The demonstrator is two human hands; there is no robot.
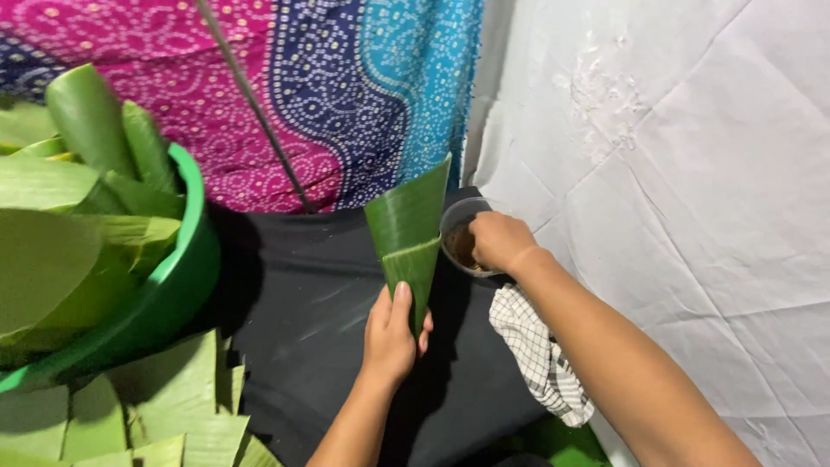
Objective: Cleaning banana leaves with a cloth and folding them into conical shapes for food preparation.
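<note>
Nearby, flat cut leaf pieces (164,415) lay at our lower left, w/ a checked cloth (538,355) on the black sheet (294,311) to the right. Our left hand (391,333) was closed around the narrow end of a leaf cone (408,233), held upright, mouth up. Our right hand (500,240) reached into a small clear bowl (456,227) just beside the cone; fingers hidden, so we couldn't tell its grip. Farther left sat a green basin (186,277) full of rolled leaves (86,121); patterned fabric (328,95) and a white sheet (692,173) hung behind.
</note>
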